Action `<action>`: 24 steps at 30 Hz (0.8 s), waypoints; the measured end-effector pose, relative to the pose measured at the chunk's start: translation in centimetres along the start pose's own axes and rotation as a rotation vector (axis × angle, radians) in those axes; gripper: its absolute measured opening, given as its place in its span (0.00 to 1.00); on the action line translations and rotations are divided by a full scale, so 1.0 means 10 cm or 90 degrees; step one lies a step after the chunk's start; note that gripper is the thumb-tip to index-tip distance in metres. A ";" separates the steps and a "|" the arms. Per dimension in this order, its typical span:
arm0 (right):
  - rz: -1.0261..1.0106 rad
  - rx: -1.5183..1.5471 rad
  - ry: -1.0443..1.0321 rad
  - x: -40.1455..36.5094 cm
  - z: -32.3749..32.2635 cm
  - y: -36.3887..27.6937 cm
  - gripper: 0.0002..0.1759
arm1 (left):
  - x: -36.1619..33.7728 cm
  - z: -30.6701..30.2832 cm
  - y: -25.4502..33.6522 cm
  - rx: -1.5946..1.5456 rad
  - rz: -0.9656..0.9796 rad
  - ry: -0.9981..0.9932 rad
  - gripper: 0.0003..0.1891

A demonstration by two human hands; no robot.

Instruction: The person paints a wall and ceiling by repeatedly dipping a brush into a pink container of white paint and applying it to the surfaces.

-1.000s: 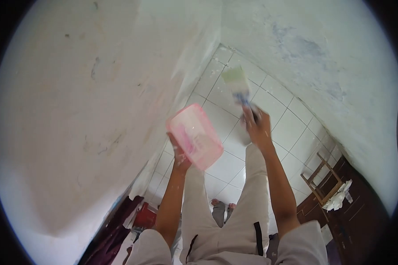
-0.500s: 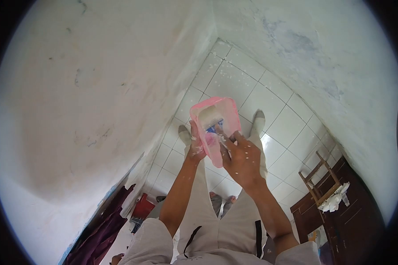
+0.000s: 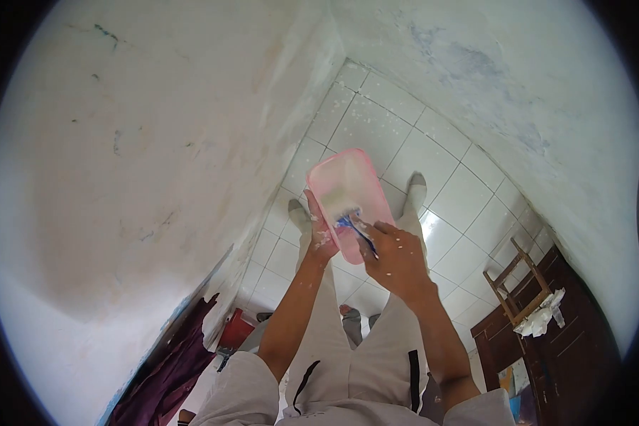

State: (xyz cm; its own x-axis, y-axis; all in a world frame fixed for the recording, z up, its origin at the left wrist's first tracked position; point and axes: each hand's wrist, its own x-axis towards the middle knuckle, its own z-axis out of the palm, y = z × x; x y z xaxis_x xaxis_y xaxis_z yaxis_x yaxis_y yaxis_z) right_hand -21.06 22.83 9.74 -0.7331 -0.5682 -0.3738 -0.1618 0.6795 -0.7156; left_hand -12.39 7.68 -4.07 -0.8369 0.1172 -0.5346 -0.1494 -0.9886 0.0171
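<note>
One pink tub (image 3: 362, 177): above tiled floor (image 3: 440, 181)
Left hand (image 3: 321, 234): part-curled, holding tub's left side
Right hand (image 3: 397, 259): fingers wrapped round brush (image 3: 347, 221), head inside tub
Wooden frame (image 3: 532, 307): right

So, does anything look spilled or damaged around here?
Yes. White specks dot the floor tiles near the corner and the right hand, likely splatter. The wall on the right has a blotchy grey patch, unlike its paler surroundings.
</note>
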 end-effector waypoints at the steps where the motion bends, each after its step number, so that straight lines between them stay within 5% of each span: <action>1: -0.004 0.002 0.000 -0.04 0.02 0.07 0.19 | -0.01 0.02 0.03 0.012 0.007 -0.015 0.47; 4: -0.058 0.053 0.085 -0.01 -0.02 0.22 0.16 | 0.01 0.22 0.11 0.075 0.045 0.047 0.48; 6: 0.201 0.358 -0.142 0.08 -0.21 0.21 0.14 | 0.05 0.24 0.15 0.079 0.049 0.041 0.48; 11: 0.213 0.603 -0.117 0.18 0.08 0.37 0.14 | -0.02 0.05 0.31 0.110 0.053 0.031 0.47; 13: 0.177 0.683 -0.049 0.33 0.29 0.43 0.14 | -0.06 -0.25 0.32 0.313 0.206 0.112 0.46; 20: 0.206 0.685 0.336 2.02 1.31 0.94 0.12 | -0.68 -0.69 0.76 0.136 0.116 0.181 0.46; 24: 0.208 0.658 0.425 2.98 1.35 1.42 0.18 | -0.96 -0.63 0.96 0.180 0.091 0.187 0.48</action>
State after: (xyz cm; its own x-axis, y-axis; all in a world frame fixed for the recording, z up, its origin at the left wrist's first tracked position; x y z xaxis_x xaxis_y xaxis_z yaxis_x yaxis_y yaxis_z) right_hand -36.24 9.30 -19.54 -0.8789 0.1045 -0.4654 0.4557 -0.1044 -0.8840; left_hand -2.50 -3.51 -4.12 -0.6808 -0.0917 -0.7267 -0.2150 -0.9234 0.3179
